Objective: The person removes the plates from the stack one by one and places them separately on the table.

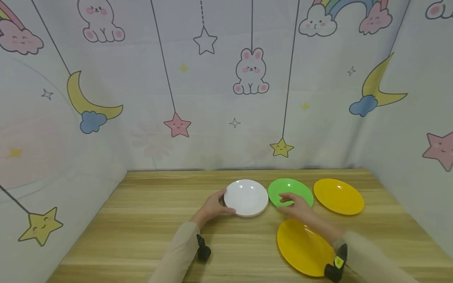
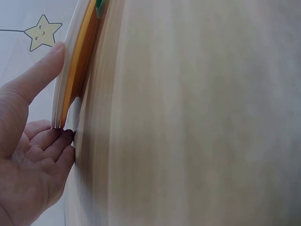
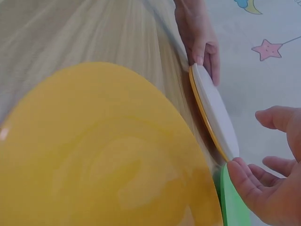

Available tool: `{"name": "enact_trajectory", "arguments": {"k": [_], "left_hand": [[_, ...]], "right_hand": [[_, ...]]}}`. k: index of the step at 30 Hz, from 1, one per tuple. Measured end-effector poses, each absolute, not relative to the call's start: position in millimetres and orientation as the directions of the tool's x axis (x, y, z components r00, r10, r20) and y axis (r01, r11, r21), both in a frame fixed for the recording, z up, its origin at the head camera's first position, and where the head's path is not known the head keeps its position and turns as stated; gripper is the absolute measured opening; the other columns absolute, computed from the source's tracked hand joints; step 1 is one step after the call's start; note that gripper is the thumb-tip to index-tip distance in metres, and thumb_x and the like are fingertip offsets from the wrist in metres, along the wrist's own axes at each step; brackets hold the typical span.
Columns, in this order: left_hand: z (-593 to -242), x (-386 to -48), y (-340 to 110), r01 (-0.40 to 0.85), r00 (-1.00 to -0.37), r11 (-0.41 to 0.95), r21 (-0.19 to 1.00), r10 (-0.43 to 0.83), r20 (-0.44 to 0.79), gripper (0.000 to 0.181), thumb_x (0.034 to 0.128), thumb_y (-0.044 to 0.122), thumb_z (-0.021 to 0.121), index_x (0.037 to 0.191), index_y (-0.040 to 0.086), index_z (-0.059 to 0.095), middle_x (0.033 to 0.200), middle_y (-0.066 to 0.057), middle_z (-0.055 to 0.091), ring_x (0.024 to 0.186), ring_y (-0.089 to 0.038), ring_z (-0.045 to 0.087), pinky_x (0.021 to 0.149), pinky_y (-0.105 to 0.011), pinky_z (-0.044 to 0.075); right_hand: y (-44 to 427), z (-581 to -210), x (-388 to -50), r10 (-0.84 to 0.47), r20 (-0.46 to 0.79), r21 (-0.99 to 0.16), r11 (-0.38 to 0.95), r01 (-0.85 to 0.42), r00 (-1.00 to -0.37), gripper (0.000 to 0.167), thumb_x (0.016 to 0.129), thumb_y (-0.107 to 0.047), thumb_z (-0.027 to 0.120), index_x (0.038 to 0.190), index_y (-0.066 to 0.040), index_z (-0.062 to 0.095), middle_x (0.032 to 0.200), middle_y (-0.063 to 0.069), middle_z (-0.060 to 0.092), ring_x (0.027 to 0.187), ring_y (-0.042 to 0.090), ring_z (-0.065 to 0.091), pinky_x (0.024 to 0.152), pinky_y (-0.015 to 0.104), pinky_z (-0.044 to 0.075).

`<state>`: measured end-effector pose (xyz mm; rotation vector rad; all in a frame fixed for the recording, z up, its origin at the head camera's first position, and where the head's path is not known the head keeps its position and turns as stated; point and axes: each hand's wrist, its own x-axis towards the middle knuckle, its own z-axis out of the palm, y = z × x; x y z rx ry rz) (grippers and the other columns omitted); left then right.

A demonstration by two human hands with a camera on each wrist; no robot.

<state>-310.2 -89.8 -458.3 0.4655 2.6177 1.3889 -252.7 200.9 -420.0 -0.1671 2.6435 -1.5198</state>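
Note:
At a stack topped by a white plate (image 1: 246, 197), my left hand (image 1: 211, 208) holds the left edge, thumb at the near side and fingers farther back. The left wrist view shows the white rim (image 2: 67, 61) above a yellow-orange plate (image 2: 81, 61), with the left hand (image 2: 33, 136) around the edge. My right hand (image 1: 299, 210) hovers over the green plate (image 1: 283, 188), fingers apart and holding nothing. In the right wrist view, the right hand (image 3: 273, 174) has its fingertips close to the stack's end; whether they touch it I cannot tell.
One yellow plate (image 1: 338, 196) lies right of the green one. Another yellow plate (image 1: 304, 247) is nearer, beneath the right forearm. Patterned cloth (image 1: 219, 90) stands behind and at both sides of the wooden table (image 1: 159, 204).

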Motion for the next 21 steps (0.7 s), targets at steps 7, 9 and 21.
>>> {"name": "enact_trajectory", "arguments": {"k": [7,9,21], "left_hand": [[-457.7,-309.6,-90.9,0.201,-0.942,0.519,0.831,0.334,0.019,0.095,0.0645,0.027,0.082,0.137,-0.008,0.031,0.141,-0.023,0.033,0.131,-0.034,0.028,0.109,-0.043,0.023],[-457.4,-309.6,-91.0,0.201,-0.942,0.521,0.830,0.335,0.019,0.095,0.0645,0.027,0.082,0.137,-0.008,0.031,0.141,-0.023,0.033,0.132,-0.034,0.028,0.109,-0.042,0.023],[-459.3,-312.5,-91.3,0.197,-0.940,0.527,0.827,0.341,0.007,0.096,0.0648,0.028,0.082,0.137,-0.007,0.030,0.141,-0.022,0.032,0.132,-0.033,0.027,0.109,-0.042,0.022]], "right_hand": [[182.0,-427.1,-273.4,-0.128,-0.034,-0.861,0.507,-0.035,-0.991,0.054,0.080,-0.015,0.068,0.125,0.006,0.047,0.115,0.023,0.055,0.087,0.023,0.059,0.066,0.033,0.055],[177.2,-427.7,-277.0,-0.124,-0.037,-0.862,0.506,-0.031,-0.992,0.053,0.080,-0.014,0.067,0.125,0.006,0.047,0.115,0.022,0.055,0.087,0.024,0.059,0.067,0.033,0.055],[160.0,-433.4,-290.7,-0.086,0.038,-0.793,0.604,-0.083,-0.996,0.054,0.077,-0.012,0.070,0.121,0.010,0.049,0.108,0.020,0.058,0.079,0.021,0.057,0.073,0.033,0.052]]}}
